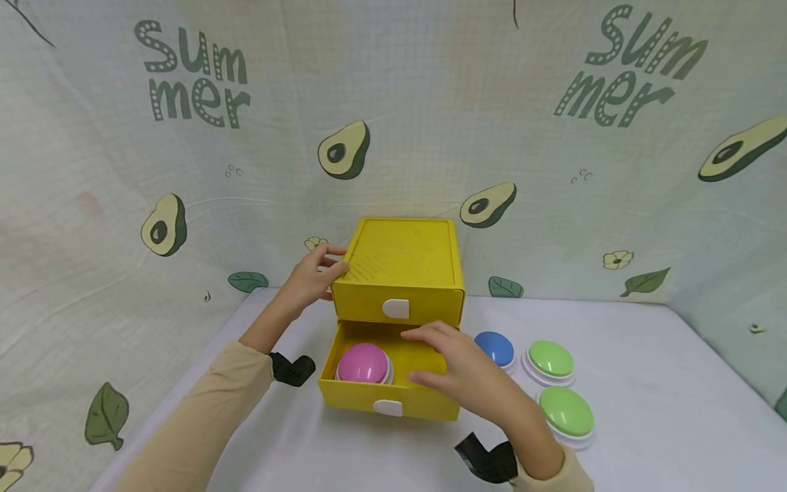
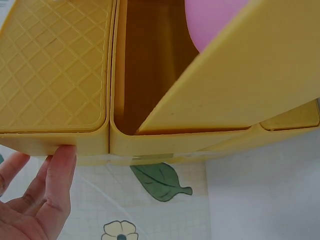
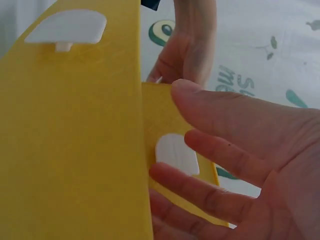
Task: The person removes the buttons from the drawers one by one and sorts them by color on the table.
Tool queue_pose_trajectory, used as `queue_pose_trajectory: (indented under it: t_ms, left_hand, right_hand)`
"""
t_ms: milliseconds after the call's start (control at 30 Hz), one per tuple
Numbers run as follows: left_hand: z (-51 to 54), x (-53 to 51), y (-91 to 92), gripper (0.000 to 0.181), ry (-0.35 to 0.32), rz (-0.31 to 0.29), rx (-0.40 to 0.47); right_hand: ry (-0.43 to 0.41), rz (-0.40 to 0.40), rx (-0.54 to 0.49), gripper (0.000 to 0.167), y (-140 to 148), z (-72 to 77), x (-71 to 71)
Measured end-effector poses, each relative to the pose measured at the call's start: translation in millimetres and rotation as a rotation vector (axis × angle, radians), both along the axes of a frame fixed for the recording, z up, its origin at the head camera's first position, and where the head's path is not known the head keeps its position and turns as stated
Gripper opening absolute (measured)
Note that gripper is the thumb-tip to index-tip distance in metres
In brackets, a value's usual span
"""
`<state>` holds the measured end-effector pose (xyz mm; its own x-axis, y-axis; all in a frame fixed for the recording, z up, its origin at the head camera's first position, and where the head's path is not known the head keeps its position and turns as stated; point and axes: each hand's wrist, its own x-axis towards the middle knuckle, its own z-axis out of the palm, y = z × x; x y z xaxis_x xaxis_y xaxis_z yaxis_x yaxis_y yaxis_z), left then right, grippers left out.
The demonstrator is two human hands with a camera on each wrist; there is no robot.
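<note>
A yellow two-drawer box (image 1: 408,249) stands on the table, its lower drawer (image 1: 352,394) pulled out and its upper drawer closed. In the left part of the lower drawer lies a pink domed push button (image 1: 364,363) on a white base. My left hand (image 1: 310,277) rests its fingertips against the upper left side of the box; in the left wrist view those fingers (image 2: 61,172) touch its wall. Over the right side of the lower drawer hovers my right hand (image 1: 470,369), thumb and fingers spread, with nothing in its grasp.
To the right of the box, on the white table (image 1: 664,410), sit a blue domed button (image 1: 494,347) and two green ones, one farther back (image 1: 551,358) and one nearer (image 1: 567,411). A printed cloth (image 1: 406,89) hangs behind. Each drawer has a white handle (image 1: 395,309).
</note>
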<state>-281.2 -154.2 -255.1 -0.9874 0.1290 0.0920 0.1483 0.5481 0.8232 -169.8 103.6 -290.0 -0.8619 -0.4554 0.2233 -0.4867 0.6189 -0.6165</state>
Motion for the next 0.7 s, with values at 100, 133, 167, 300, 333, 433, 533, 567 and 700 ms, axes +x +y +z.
queue_pose_trajectory:
  t_ms: [100,133,167,300,333,433,533,567,700]
  left_hand:
    - [-0.2,-0.5,0.0,0.043,-0.001,0.001,0.001]
    - [-0.3,-0.7,0.0,0.043,-0.002,0.002,0.001]
    - [-0.5,-0.8,0.0,0.043,-0.002,0.003,0.002]
    - [-0.6,-0.6,0.1,0.043,0.001,0.004,0.0]
    - [-0.5,-0.4,0.1,0.043,0.001,0.005,-0.002]
    - [0.2,-0.2,0.3,0.044,-0.001,0.006,-0.004]
    - [0.5,-0.4,0.1,0.044,-0.004,0.004,-0.003]
    - [0.4,-0.6,-0.1,0.044,-0.005,0.004,-0.001]
    - [-0.2,-1.0,-0.5,0.044,-0.004,0.004,-0.003]
  right_hand:
    - [-0.038,-0.021,0.009,0.045,-11,1.8,-1.6]
    - [-0.048,-0.023,0.012,0.046,-15,2.1,-2.3]
    - [-0.055,-0.025,0.017,0.046,-18,2.2,-2.9]
    - [-0.085,-0.019,0.011,0.048,-28,0.7,-6.7]
    - [-0.096,-0.018,0.007,0.049,-30,-0.1,-7.9]
    - [-0.118,-0.018,0.003,0.05,-35,-2.8,-12.3]
    - [-0.15,-0.017,0.003,0.052,-41,-5.6,-17.8]
    - [-0.158,-0.015,0.003,0.052,-43,-6.4,-19.4]
    - [-0.198,-0.015,0.015,0.054,-50,-10.3,-25.4]
